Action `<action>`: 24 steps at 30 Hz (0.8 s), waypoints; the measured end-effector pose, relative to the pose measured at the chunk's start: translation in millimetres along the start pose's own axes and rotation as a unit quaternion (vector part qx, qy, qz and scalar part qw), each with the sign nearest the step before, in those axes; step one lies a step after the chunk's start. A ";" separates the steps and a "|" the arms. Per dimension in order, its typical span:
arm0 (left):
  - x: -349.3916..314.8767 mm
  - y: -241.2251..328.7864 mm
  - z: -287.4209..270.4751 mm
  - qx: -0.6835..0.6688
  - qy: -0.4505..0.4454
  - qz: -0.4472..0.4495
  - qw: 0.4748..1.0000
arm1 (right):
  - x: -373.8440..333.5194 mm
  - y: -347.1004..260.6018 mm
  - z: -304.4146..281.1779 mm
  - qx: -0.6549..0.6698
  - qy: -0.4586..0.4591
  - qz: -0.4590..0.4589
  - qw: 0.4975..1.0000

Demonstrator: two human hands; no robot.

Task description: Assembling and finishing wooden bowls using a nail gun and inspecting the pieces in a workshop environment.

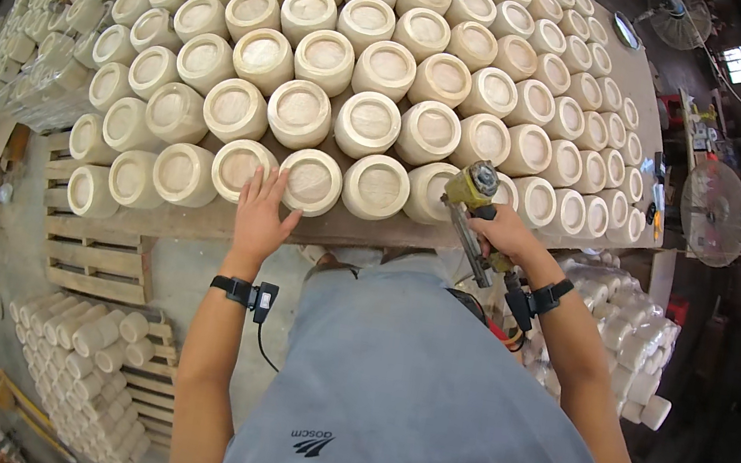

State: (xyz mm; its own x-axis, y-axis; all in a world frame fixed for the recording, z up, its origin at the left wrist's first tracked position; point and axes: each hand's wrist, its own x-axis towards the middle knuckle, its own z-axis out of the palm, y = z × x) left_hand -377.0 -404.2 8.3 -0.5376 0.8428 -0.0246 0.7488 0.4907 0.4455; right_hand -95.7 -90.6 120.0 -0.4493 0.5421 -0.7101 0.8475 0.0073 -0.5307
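Note:
Rows of pale, round wooden pieces [377, 187], each with a raised rim around a sunken round face, cover the work table [342, 230]. My left hand [264, 215] lies with fingers stretched out against the front row, between two neighbouring pieces. Its fingertips touch the rim of the left piece [235, 167], and the thumb rests by the lower edge of the right piece [310, 181]. In my right hand [507, 236] is a yellow-green air nail gun [471, 189], gripped by its handle. The gun's head is over a front-row piece [427, 192], partly hiding it.
Stacked wooden pieces [82, 370] stand on a pallet [164, 373] at lower left, with another pallet [99, 261] beside the table. Plastic-wrapped pieces [618, 319] sit at the right below the table edge. Standing fans [715, 213] are farther right.

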 end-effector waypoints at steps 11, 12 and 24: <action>-6.3 0.0 5.3 0.005 0.017 -0.012 1.000 | 10.4 6.9 18.5 -0.047 -0.023 -0.012 0.999; -6.8 -0.4 5.2 0.003 0.018 -0.009 1.000 | 9.9 8.4 15.6 -0.046 -0.028 -0.014 0.998; -2.9 8.2 -1.6 -0.011 -0.032 -0.066 0.997 | 48.6 -67.4 34.8 -0.133 -0.112 -0.127 0.977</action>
State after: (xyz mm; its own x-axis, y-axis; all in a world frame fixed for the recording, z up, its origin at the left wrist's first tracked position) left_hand -370.0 -403.0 13.5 -0.6045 0.7840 -0.1410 0.6643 0.5938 0.4540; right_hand -184.4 -93.9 105.2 -0.6798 0.2978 -0.6702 0.7308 0.3518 -0.5850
